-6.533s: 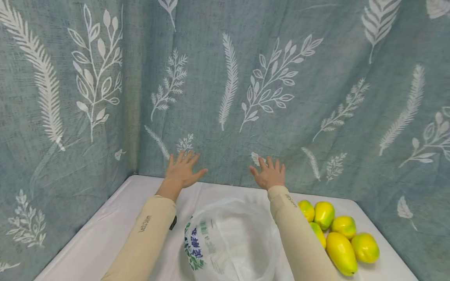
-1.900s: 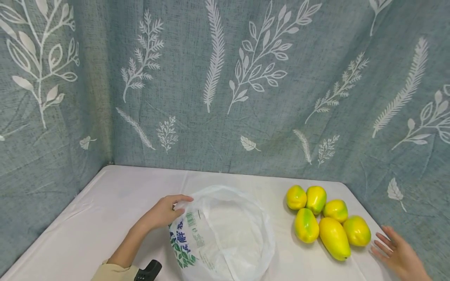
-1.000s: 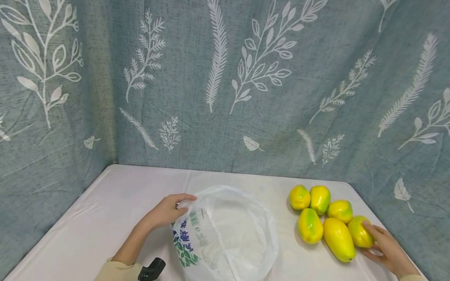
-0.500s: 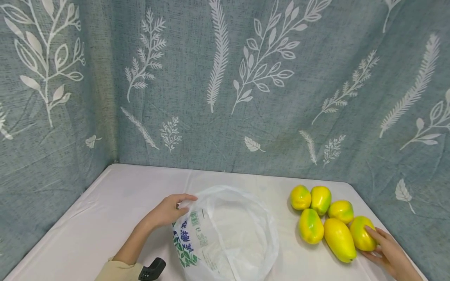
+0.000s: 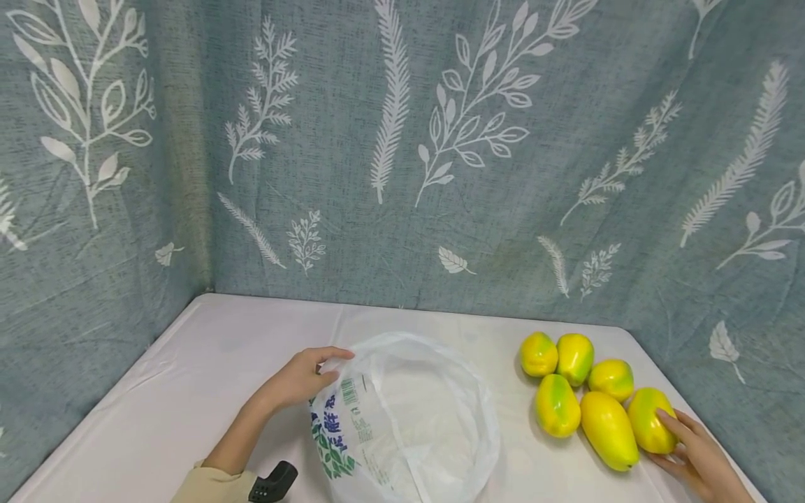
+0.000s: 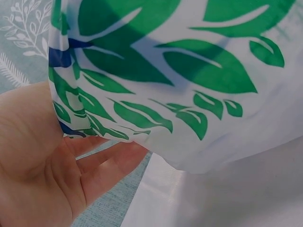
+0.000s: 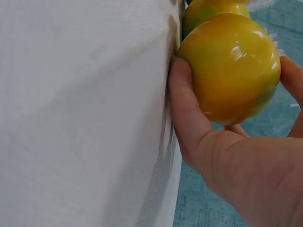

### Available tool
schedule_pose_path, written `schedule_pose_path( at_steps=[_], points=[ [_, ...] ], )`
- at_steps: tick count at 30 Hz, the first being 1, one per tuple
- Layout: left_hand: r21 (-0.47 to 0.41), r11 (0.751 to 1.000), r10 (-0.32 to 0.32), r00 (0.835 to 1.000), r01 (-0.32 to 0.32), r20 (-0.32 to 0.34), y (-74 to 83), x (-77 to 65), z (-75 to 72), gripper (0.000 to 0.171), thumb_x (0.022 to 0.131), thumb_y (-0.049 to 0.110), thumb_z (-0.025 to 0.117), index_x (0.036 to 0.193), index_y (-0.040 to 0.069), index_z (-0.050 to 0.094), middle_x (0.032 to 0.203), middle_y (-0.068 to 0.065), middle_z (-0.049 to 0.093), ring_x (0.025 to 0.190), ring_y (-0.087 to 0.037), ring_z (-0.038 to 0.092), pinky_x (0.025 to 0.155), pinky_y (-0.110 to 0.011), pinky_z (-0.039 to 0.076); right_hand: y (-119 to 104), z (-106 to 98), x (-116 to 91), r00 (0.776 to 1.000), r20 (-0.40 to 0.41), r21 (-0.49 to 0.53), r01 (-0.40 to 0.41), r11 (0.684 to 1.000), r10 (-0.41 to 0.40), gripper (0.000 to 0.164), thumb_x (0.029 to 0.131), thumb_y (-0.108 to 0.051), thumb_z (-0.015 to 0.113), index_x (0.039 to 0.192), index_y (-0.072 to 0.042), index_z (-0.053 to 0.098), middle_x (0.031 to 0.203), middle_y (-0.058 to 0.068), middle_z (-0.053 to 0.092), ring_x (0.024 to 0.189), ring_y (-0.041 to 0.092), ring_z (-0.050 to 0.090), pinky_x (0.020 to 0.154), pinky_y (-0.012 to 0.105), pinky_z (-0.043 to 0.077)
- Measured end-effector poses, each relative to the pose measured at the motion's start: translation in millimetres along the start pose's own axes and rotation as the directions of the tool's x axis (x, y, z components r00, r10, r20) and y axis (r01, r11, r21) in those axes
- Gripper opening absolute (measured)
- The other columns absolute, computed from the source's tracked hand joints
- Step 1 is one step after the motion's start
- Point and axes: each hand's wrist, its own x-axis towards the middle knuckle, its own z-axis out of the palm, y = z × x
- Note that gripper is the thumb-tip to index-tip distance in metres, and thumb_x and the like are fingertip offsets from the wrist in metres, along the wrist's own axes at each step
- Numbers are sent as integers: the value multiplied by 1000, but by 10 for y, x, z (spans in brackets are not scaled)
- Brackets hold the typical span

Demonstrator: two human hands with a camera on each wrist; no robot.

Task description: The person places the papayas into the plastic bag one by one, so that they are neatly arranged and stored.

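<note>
A white translucent plastic bag (image 5: 434, 419), printed with green leaves and blue characters, stands on the table with its round mouth spread. My left hand (image 5: 300, 377) holds the left side of its rim between thumb and fingers. In the left wrist view, fingers (image 6: 111, 170) show behind the leaf print (image 6: 203, 71). At the right my right hand (image 5: 698, 454) grips a yellow-green mango (image 5: 650, 420), rightmost of a cluster. The right wrist view has the thumb and fingers on opposite sides of this rounded mango (image 7: 232, 71), low at the table surface.
Several other yellow-green mangoes (image 5: 557, 405) lie close together, including a longer yellow one (image 5: 608, 429) beside the gripped mango. A white cloth covers the table (image 5: 251, 328). Blue-grey leaf-patterned curtains (image 5: 352, 175) hang behind and at both sides.
Both hands were raised above the table at first. The left hand has since taken the bag's rim. My right hand came in from the right, grasped the end mango and shifted it slightly.
</note>
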Motion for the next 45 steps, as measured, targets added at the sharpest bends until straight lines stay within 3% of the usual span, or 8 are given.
schedule_pose_path(
  at_steps=[8,16,25,31,35,40,45],
  points=[
    [31,999,-6,1000,6,-15,15,-14,-4,34,90,-1,57,124,3,62,135,-24,49,106,-32,54,74,-37,45,-26,-11,40,1000,1,24,0,1000,0,120,82,-59,60,143,-1,-25,148,22,-32,136,47,-10,99,52,31],
    [-3,1000,2,1000,-2,-13,10,3,5,34,90,-3,56,123,1,61,134,-26,49,79,-19,55,64,-31,45,-52,-15,90,997,-82,68,10,998,-4,115,84,-57,59,146,-4,-22,150,19,-30,138,44,-12,96,53,37],
    [14,1000,-6,1000,7,-18,14,10,6,34,90,-2,56,123,2,62,134,-25,49,87,-23,55,67,-33,45,-82,-28,19,994,-108,83,26,996,-17,124,77,-61,63,146,-4,-22,152,17,-27,138,42,-5,95,54,37],
    [4,1000,3,1000,-3,-19,13,10,7,34,90,-3,56,123,1,62,133,-25,49,82,-20,54,65,-32,45,-149,-60,-16,999,-17,39,42,998,-42,125,76,-63,62,145,-5,-25,151,16,-29,138,41,-6,94,49,42],
    [-21,1000,1,1000,-2,-13,18,10,5,34,90,-3,55,124,0,61,132,-25,50,73,-18,55,60,-30,46,-209,-30,-50,997,-19,19,75,997,-74,120,80,-62,59,146,-6,-24,151,15,-30,138,42,-5,87,44,49],
    [-19,1000,-3,1000,2,-14,27,6,8,34,90,-3,55,124,0,61,134,-25,48,75,-17,56,62,-30,47,-309,32,-112,994,7,9,107,994,-107,111,85,-58,57,148,-11,-23,152,13,-29,138,42,-9,86,41,50],
    [-24,1000,-5,1000,5,-21,43,2,20,35,90,-4,55,124,0,61,133,-26,49,77,-19,58,63,-31,48,-416,99,-159,986,109,-5,126,992,-125,99,93,-49,51,147,-15,-23,152,16,-17,138,39,-3,90,39,47]
  ],
)
